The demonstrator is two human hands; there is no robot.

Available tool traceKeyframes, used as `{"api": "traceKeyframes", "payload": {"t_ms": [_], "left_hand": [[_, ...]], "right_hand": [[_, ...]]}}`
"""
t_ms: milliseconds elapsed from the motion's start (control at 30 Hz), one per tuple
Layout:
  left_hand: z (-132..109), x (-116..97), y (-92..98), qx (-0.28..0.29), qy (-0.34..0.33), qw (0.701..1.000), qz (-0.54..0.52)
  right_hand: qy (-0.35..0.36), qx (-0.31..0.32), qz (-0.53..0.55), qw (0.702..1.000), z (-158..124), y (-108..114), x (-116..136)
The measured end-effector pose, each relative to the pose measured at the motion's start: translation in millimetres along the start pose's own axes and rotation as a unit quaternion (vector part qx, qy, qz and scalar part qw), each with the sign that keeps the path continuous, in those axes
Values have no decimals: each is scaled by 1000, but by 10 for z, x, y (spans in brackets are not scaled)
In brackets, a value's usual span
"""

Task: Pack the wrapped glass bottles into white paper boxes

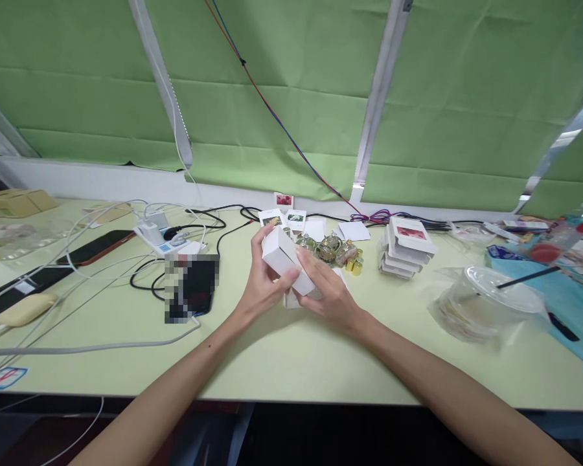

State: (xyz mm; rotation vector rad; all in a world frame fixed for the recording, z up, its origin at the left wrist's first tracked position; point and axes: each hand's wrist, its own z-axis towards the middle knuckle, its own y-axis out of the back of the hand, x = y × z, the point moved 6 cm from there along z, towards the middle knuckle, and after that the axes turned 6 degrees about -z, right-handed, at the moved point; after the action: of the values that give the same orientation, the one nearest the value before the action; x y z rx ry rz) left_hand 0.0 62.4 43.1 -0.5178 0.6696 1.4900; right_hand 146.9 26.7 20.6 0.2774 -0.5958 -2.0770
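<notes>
Above the middle of the table I hold a small white cardboard box (278, 251) tilted between both hands. My left hand (261, 281) grips it from the left, with the thumb across its near side. The fingers of my right hand (329, 290) are closed on its right end, by the edge of a flap. Part of another white box (291, 301) shows beneath my hands, mostly hidden. Just behind them lie several small glass bottles (328, 247), with a few gold caps (355, 265) at their right. Printed cards (296, 220) and white papers (352, 231) lie farther back.
To the right stands a stack of white boxes (405, 249) with a red picture on top. Beyond it are a lidded plastic cup (490, 304) with a black straw and a blue sheet (576, 323). A phone (199, 285), power strip (168, 246) and tangled cables occupy the left.
</notes>
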Motion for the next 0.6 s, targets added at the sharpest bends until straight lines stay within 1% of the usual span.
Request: {"api": "traceKeyframes", "payload": {"t_ms": [67, 133, 267, 333, 500, 600], "left_hand": [[12, -14, 4, 0, -6, 1000, -10], [21, -18, -2, 12, -3, 999, -32], [5, 40, -39, 61, 52, 992, -93], [-8, 67, -45, 73, 71, 988, -112], [4, 79, -36, 71, 77, 989, -105], [20, 50, -17, 55, 64, 993, -77]], "right_hand": [[-3, -5, -2, 1000, 16, 25, 6], [-1, -16, -1, 1000, 31, 52, 13], [7, -34, 3, 999, 47, 81, 8], [5, -34, -1, 999, 47, 79, -7], [0, -36, -16, 999, 40, 85, -30], [2, -40, -15, 999, 38, 92, -29]]}}
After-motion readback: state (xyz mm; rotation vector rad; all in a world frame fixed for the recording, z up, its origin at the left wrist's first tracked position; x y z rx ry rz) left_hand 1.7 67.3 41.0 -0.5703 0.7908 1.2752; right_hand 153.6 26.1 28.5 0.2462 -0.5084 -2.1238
